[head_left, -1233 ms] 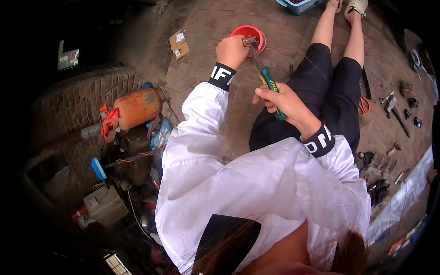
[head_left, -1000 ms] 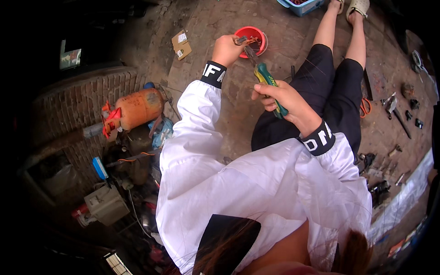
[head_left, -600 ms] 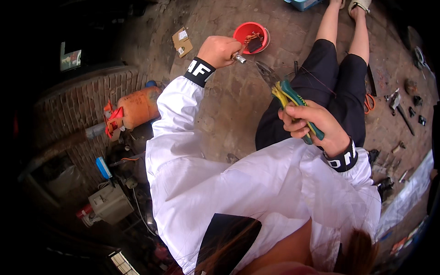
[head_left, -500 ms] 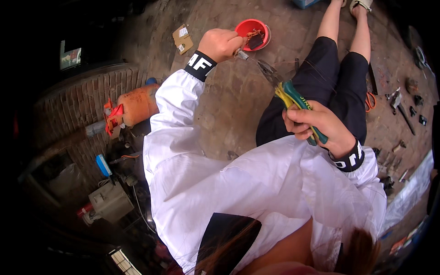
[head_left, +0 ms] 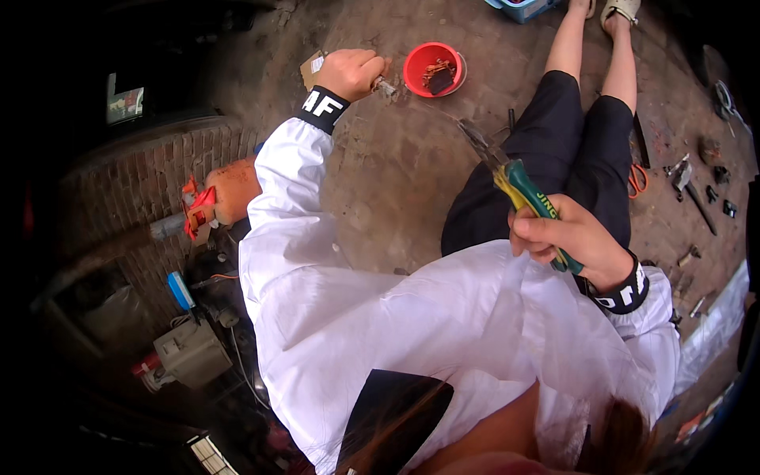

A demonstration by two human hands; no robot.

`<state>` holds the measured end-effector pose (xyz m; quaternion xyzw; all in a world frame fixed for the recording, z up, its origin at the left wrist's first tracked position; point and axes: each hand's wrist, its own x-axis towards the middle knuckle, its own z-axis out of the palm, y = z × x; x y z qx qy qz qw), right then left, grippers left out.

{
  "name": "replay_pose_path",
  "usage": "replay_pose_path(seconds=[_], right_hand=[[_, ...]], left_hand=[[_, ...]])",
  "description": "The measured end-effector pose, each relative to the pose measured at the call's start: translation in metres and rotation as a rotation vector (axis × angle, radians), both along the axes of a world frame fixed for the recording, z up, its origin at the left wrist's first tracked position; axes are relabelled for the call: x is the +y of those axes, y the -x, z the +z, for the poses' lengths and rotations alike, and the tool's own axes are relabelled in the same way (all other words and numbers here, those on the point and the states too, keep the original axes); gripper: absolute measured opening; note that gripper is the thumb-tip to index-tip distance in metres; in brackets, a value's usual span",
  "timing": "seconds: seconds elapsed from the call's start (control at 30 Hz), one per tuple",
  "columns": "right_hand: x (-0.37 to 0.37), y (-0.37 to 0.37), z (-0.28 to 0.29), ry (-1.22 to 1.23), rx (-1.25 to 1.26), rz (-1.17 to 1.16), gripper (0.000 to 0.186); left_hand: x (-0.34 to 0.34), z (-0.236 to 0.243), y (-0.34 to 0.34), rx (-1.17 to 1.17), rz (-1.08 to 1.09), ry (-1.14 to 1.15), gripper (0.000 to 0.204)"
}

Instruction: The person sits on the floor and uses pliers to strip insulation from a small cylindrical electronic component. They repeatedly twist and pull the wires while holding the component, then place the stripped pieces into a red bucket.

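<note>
My left hand (head_left: 354, 74) is closed around a small silvery-grey metal piece, perhaps part of a small motor. Its end (head_left: 385, 88) pokes out past my fingers, left of the red bucket (head_left: 411, 70). My right hand (head_left: 571, 237) grips the green-and-yellow handles of a pair of pliers (head_left: 529, 190) over my lap. The plier jaws point up and left toward my left hand. A faint thin strand, like wire, seems to run between the jaws and the metal piece. Copper-coloured scraps (head_left: 436, 77) and a dark block lie in the bucket.
A cardboard piece (head_left: 309, 73) lies behind my left hand. An orange gas cylinder (head_left: 234, 191) stands by the brick wall at left. On the floor at right are orange-handled scissors (head_left: 638, 180), a hammer-like tool (head_left: 700, 204) and small dark parts. A blue container (head_left: 526, 9) is at the top.
My hands have drawn apart. The left one, with the metal piece, moved left away from the bucket; the right one, with the pliers, moved right and nearer to me.
</note>
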<state>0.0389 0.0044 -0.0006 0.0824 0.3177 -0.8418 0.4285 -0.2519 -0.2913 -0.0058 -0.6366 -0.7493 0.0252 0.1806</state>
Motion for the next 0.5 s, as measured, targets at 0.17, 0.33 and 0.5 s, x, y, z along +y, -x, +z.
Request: replay_pose_path(seconds=[0.17,0.33,0.5], right_hand=[[0.002,0.004,0.011,-0.128,0.075,0.023,0.025],[-0.001,0.004,-0.005,-0.276,0.243,-0.068,0.025],[0.001,0.015,-0.021,-0.283,0.558,-0.233,0.027]], left_hand=[[0.014,-0.008,0.002,-0.012,0.028,-0.15,0.035],[0.029,-0.011,-0.008,-0.019,0.206,-0.235,0.034],[0.059,0.013,-0.024,0.222,0.178,-0.188,0.031]])
